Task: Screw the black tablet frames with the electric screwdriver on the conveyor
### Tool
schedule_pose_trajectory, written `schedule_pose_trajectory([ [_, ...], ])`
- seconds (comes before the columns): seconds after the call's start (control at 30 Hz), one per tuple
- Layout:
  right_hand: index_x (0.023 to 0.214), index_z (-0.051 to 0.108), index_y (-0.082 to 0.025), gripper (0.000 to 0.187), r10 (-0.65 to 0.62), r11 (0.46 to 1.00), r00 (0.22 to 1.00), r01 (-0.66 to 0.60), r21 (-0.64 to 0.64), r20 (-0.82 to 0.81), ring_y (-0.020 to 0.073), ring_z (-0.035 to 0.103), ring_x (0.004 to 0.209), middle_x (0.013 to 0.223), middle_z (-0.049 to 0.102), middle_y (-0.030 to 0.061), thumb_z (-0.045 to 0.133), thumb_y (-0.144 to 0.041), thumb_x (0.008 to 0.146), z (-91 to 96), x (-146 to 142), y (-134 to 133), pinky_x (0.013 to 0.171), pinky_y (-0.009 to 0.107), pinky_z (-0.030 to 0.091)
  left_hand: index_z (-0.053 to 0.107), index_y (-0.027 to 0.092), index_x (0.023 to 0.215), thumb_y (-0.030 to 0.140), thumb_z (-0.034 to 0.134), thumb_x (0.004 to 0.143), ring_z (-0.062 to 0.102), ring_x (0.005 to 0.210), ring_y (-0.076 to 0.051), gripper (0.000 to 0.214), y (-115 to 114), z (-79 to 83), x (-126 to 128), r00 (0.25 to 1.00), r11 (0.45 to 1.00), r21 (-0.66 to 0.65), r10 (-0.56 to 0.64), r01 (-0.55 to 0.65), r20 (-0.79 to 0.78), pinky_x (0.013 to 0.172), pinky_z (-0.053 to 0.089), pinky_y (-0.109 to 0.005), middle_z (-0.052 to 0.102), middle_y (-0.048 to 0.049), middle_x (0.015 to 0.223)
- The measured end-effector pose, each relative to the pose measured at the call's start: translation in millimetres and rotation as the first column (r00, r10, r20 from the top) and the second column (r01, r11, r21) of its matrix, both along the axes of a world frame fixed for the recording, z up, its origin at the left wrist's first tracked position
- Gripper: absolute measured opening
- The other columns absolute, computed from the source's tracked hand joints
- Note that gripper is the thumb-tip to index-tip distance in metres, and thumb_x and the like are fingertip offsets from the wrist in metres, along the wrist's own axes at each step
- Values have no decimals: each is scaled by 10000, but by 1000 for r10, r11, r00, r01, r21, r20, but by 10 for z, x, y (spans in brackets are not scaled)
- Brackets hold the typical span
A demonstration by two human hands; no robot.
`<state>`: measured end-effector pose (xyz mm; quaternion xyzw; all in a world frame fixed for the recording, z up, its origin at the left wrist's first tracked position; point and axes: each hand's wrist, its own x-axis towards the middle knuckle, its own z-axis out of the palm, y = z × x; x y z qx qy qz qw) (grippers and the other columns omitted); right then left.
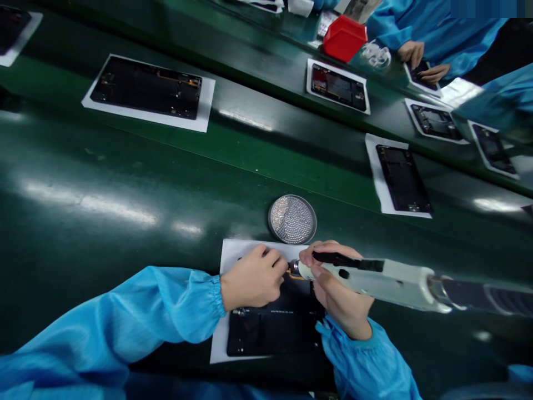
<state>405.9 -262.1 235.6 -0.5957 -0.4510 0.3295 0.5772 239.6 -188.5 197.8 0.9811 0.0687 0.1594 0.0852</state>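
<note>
My right hand [339, 291] is wrapped round a pale electric screwdriver [387, 280] whose tip points left onto a black device panel [272, 328]. The panel lies on a white sheet [233, 253] on the green belt. My left hand [254, 278] rests on the panel's upper part with its fingers curled and pinched close to the screwdriver tip; what is between them is too small to name. A round metal dish of small screws [292, 219] sits just beyond the sheet. Both arms wear blue sleeves.
Several more black panels on white sheets [147, 89] [338, 86] [402, 178] lie along the green conveyor [104, 183]. A red bin [343, 38] stands at the back. Another person in blue [420, 58] handles a panel at the far right.
</note>
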Motion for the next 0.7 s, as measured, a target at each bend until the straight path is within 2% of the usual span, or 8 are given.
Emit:
schedule_pose_trajectory([
  [0.27, 1008, 679, -286, 221, 53, 998, 998, -52, 40, -17, 208, 624, 773, 865, 619, 13, 679, -176, 817, -6, -13, 31, 670, 397, 521, 717, 123, 838, 220, 533, 1002, 547, 887, -257, 265, 1, 33, -1, 999, 1000, -22, -17, 16, -48, 633, 314, -357, 646, -135, 958],
  [0.57, 964, 655, -261, 212, 87, 992, 996, -85, 96, -19, 201, 621, 747, 814, 623, 9, 649, -103, 823, -51, -33, 10, 661, 398, 516, 728, 110, 844, 209, 501, 1001, 562, 868, -272, 293, -77, 16, -8, 998, 998, 2, 62, -62, -4, 643, 349, -393, 653, -136, 992],
  [0.7, 1005, 684, -277, 211, 52, 997, 999, -52, 64, -6, 209, 631, 766, 804, 628, 18, 663, -149, 838, 34, 2, 28, 676, 410, 537, 739, 102, 935, 211, 496, 1005, 574, 894, -283, 275, -92, -45, -32, 998, 998, 0, 62, -62, -10, 674, 379, -409, 657, -146, 1055],
])
